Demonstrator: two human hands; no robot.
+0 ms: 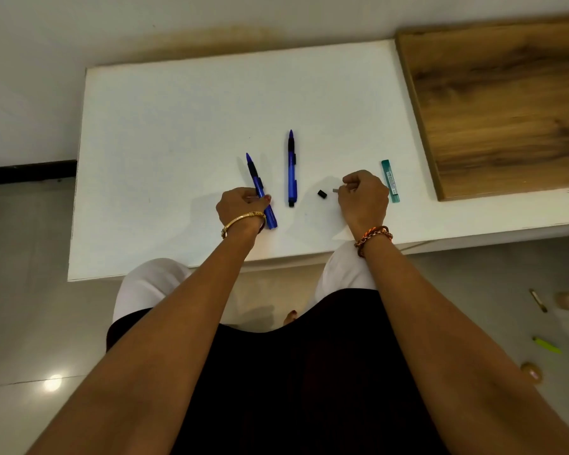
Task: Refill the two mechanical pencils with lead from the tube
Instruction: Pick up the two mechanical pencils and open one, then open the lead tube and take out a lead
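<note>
Left hand: our left hand [240, 205] grips the blue plastic mechanical pencil with the black grip [260, 188], fingers curled round its lower barrel, tip pointing away from us on the white table [165, 126].
Right hand: our right hand [362, 195] pinches a small grey piece [335, 190], probably the pencil's eraser; we cannot tell for sure.
Second pencil: the matching blue pencil [291, 169] lies untouched between our hands.
Cap: a small black cap [322, 194] sits loose on the table just beside our right fingertips.
Lead tube: the teal plastic lead tube [390, 181] lies just right of our right hand, not yet picked up.
Risk: we judge the loose cap and grey piece could roll off or get lost if knocked as we reach for the tube; thin leads may snap if we force them into the barrel.
</note>
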